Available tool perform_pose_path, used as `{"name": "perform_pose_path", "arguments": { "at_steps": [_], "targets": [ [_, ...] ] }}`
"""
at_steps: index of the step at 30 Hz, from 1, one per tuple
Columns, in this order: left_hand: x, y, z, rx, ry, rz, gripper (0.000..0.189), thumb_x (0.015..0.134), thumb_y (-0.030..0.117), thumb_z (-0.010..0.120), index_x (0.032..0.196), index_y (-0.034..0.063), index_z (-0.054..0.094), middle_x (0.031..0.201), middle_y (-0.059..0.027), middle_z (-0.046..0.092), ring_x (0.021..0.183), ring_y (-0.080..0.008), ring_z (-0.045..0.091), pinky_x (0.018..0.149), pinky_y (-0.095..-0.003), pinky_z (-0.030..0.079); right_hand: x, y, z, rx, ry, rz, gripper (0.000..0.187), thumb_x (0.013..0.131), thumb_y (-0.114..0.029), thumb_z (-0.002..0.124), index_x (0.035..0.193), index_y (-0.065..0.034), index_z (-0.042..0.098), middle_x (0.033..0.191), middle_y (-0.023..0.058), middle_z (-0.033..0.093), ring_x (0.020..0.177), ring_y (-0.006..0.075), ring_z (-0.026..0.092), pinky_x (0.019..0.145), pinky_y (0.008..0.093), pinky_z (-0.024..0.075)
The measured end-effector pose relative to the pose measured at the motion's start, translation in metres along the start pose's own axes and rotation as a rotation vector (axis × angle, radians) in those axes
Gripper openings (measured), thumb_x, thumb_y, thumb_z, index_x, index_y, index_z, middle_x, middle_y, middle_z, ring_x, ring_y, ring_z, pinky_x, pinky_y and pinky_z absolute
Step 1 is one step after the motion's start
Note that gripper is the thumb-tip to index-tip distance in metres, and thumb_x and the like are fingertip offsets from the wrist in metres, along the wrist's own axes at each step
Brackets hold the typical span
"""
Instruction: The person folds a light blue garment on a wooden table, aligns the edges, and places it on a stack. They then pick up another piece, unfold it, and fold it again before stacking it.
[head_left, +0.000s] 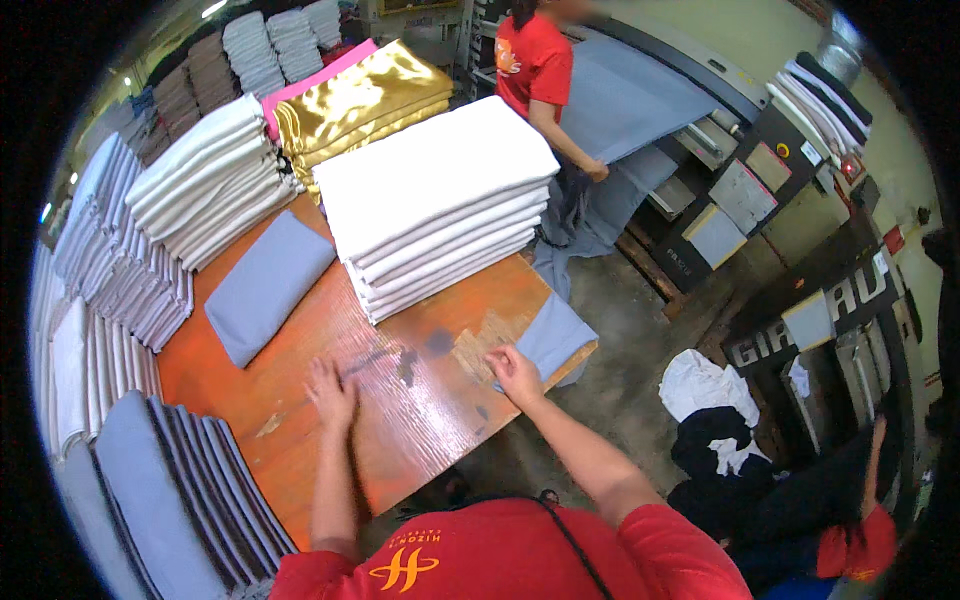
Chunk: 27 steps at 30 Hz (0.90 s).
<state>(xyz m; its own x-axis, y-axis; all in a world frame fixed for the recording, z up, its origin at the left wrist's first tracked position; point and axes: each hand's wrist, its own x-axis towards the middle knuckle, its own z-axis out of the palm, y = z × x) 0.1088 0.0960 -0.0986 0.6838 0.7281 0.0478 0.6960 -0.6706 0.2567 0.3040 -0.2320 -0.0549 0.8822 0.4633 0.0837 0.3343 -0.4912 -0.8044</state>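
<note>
A worn orange wooden table (405, 442) spreads out before me. My left hand (331, 391) lies on it with fingers apart, holding nothing. At the table's right corner is my right hand (514, 373), its fingers bent beside a grey-blue cloth (556, 336) that drapes over the edge; whether they pinch it is unclear. A folded grey-blue cloth (268, 289) rests flat beyond my left hand. To its right stands a stack of folded white cloths (442, 187).
Stacks of folded white (214, 180) and grey-blue cloths (161, 495) line the left side. Gold satin cloths (367, 97) lie behind. A co-worker (534, 67) handles a large grey-blue sheet (630, 97) at a machine. Cloth heaps (709, 386) lie on the floor; another person (859, 544) is lower right.
</note>
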Motion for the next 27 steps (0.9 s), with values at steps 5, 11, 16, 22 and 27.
{"name": "perform_pose_path", "arguments": {
  "at_steps": [5,11,16,22,27],
  "targets": [
    [-0.135,0.114,-0.009,-0.381,-0.196,0.317,0.065,0.083,0.036,0.069,0.138,0.0069,0.048,0.150,-0.0205,0.035,0.143,-0.0347,0.026,0.116,-0.0522,0.012,-0.085,0.022,-0.095,0.245,0.162,0.019,0.022,0.093,-0.028,0.065,0.100,-0.0068,0.063,0.074,0.0049,0.063,0.065,0.0138,0.058,0.060,0.0301,0.0466],
    [-0.240,0.274,-0.060,-0.941,-0.655,0.681,0.052,0.089,0.021,0.069,0.135,0.0061,0.051,0.138,-0.0131,0.052,0.128,-0.0246,0.048,0.107,-0.0356,0.037,-0.195,0.029,-0.242,0.705,0.358,0.152,0.018,0.101,-0.022,0.053,0.102,-0.0049,0.060,0.072,-0.0031,0.054,0.060,0.0033,0.043,0.053,0.0192,0.0351],
    [-0.308,0.398,-0.104,-0.996,-0.648,1.246,0.053,0.088,0.020,0.070,0.135,0.0067,0.050,0.135,-0.0121,0.053,0.126,-0.0257,0.050,0.105,-0.0369,0.038,-0.271,0.015,-0.321,0.824,0.542,0.189,0.023,0.103,-0.028,0.049,0.102,-0.0067,0.058,0.065,-0.0043,0.044,0.050,0.0016,0.031,0.043,0.0191,0.0229],
    [-0.397,0.485,-0.129,-1.130,-0.815,1.458,0.051,0.085,0.026,0.073,0.128,0.0061,0.054,0.124,-0.0123,0.057,0.120,-0.0276,0.052,0.102,-0.0374,0.040,-0.332,-0.011,-0.379,0.840,0.723,0.101,0.026,0.104,-0.028,0.046,0.102,-0.0038,0.057,0.064,-0.0030,0.042,0.048,0.0016,0.030,0.042,0.0186,0.0227],
    [-0.427,0.508,-0.135,-1.166,-0.796,1.520,0.034,0.087,0.022,0.070,0.114,0.0054,0.057,0.111,-0.0102,0.060,0.108,-0.0269,0.057,0.095,-0.0372,0.044,-0.371,-0.025,-0.397,0.831,0.818,0.034,0.027,0.104,-0.028,0.044,0.101,-0.0040,0.056,0.064,-0.0026,0.042,0.048,0.0019,0.031,0.041,0.0187,0.0221]
  ]
}}
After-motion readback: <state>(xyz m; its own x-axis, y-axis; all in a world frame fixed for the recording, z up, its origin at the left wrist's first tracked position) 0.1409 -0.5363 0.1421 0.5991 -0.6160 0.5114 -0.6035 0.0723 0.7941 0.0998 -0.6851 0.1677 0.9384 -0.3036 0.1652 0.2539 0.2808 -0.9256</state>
